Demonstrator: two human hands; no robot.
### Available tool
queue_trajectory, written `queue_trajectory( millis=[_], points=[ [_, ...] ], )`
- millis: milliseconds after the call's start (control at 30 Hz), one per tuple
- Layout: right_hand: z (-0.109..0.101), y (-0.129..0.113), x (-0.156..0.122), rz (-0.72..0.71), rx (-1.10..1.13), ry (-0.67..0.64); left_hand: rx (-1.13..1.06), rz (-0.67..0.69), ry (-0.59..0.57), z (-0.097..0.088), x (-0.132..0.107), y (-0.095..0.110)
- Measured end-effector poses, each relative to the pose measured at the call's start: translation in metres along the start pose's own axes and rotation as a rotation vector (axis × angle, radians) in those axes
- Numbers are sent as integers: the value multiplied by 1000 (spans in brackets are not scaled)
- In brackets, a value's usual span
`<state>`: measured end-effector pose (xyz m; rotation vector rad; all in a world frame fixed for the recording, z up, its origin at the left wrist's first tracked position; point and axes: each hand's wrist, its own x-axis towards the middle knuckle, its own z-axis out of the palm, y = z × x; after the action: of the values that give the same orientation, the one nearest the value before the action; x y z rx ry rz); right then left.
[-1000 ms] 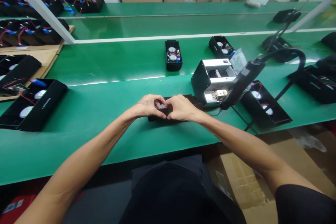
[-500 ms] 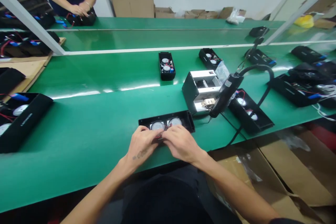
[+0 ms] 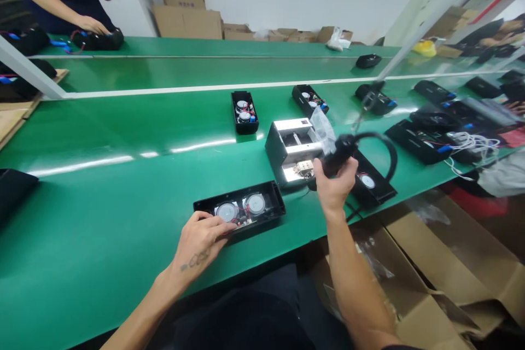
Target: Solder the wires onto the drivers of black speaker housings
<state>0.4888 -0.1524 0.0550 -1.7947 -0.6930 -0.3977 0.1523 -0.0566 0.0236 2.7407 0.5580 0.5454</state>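
Observation:
In front of me lies an open black speaker housing [image 3: 270,202] with two round speakers and red wires inside. My left hand [image 3: 205,235] grips its near left edge, fingers over the wall beside the left speaker. My right hand [image 3: 337,186] is closed around a black electric screwdriver [image 3: 338,156], which hangs from a hook with a looped cable. The screwdriver is in front of a box-shaped screw feeder [image 3: 283,147], and its tip is hidden or blurred.
Other open housings stand behind [image 3: 245,112] and to the right [image 3: 373,191]. More black units and a white cable bundle [image 3: 476,145] lie at far right. Cardboard boxes [image 3: 435,251] sit below the bench edge. Across the bench a co-worker's hand [image 3: 92,24] touches a black unit.
My right hand has left the housing and taken hold of the screwdriver at the right. My left hand stays at the housing. The view has shifted to the right.

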Motion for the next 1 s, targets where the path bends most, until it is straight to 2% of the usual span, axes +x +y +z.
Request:
queue_trajectory(
  millis=[67, 167, 200, 267, 333, 433, 533, 633, 700, 800, 900, 1000],
  points=[
    [-3, 2, -9, 78, 229, -29, -7, -3, -8, 0, 0, -2],
    [-10, -1, -11, 223, 536, -290, -21, -6, -5, 0, 0, -3],
    [-13, -4, -7, 245, 603, -334, -32, -6, 2, -1, 0, -3],
    [-19, -15, 5, 224, 706, -279, -62, -8, 23, -1, -1, -4],
    [-22, -28, 20, 128, 768, -129, -95, -29, 50, 1, 0, -4],
    [-16, -45, 37, -6, 727, -12, -126, -113, 89, 4, 4, -2],
    [0, -49, 43, -25, 661, -60, -141, -178, 93, 6, 11, 3],
    [7, -49, 43, 6, 621, -185, -131, -213, 73, 6, 17, 7],
    [4, -55, 38, 36, 630, -300, -116, -248, 60, 5, 20, 10],
    [-7, -77, 19, 88, 764, -444, -90, -288, 31, 5, 23, 13],
    [-13, -105, -13, 94, 965, -524, -77, -324, -3, 4, 26, 15],
    [-8, -128, -47, 75, 1110, -647, -97, -364, -51, 3, 28, 17]
  ],
)
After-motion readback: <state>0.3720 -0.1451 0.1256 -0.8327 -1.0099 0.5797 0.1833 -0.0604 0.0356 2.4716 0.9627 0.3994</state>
